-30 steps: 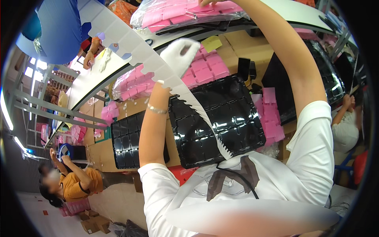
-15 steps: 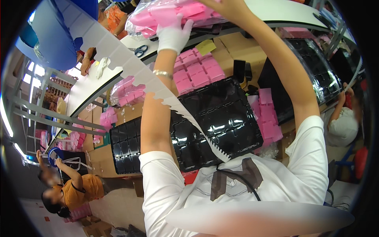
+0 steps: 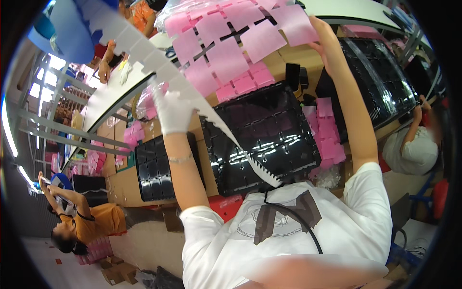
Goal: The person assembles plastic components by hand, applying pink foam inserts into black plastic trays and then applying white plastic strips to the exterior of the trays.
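Cardboard-covered worktop (image 3: 144, 185) carries black trays (image 3: 262, 139). Gloved left hand (image 3: 172, 111) has its fingers clamped on a white notched strip (image 3: 211, 115); right hand (image 3: 323, 41) pinches a pink sheet (image 3: 231, 43).

1. Clear bag of pink square sheets (image 3: 231, 43), held up at top centre.
2. Brown cardboard boxes (image 3: 115, 274), stacked on floor, lower left.
3. Pink packets (image 3: 329, 130), beside black tray (image 3: 260, 139).

Glossy black plastic tray (image 3: 264, 139), matt white notched paper strip (image 3: 192, 91)
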`<state>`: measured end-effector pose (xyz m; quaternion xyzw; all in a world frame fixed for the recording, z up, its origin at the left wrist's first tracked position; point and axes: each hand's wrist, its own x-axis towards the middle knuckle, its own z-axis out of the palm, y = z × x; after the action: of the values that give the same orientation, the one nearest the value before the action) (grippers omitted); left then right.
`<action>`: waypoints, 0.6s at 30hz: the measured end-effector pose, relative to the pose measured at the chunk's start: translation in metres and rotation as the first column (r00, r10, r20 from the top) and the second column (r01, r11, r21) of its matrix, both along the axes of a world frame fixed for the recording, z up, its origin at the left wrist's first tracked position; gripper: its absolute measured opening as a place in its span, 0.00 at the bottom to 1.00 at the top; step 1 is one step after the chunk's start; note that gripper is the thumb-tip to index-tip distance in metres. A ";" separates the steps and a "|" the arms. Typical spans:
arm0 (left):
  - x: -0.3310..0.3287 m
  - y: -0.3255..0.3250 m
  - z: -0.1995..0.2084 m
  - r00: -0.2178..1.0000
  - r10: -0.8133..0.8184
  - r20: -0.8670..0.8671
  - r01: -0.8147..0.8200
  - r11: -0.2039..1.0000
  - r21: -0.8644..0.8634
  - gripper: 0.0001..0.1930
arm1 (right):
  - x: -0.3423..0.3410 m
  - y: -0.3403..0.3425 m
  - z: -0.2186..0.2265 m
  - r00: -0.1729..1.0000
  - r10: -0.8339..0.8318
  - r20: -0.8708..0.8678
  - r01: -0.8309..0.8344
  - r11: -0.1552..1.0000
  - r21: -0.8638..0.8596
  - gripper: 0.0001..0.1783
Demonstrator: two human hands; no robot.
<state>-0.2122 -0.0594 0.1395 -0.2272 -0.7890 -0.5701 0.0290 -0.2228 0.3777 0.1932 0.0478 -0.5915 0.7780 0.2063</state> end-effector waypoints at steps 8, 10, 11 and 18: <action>0.069 0.040 0.027 0.960 0.281 0.018 -0.277 0.930 0.241 0.19 | 0.058 -0.014 0.004 0.992 0.102 0.074 -0.122 0.926 0.357 0.12; 0.096 0.043 0.016 0.901 0.412 0.135 -0.430 0.887 0.166 0.16 | 0.093 -0.016 -0.016 0.977 0.106 0.184 -0.159 0.938 0.306 0.08; 0.106 0.044 0.006 0.889 0.430 0.160 -0.452 0.879 0.150 0.15 | 0.108 -0.019 -0.027 0.967 0.123 0.225 -0.176 0.957 0.231 0.07; 0.176 0.050 -0.056 0.759 0.474 0.446 -0.537 0.843 0.018 0.13 | 0.173 -0.024 -0.136 0.874 0.148 0.462 -0.239 0.960 0.144 0.06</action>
<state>-0.0361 -0.0091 0.0838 0.1271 -0.7641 -0.6320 0.0260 -0.0496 0.3535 0.0576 -0.0530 -0.6891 0.7225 -0.0200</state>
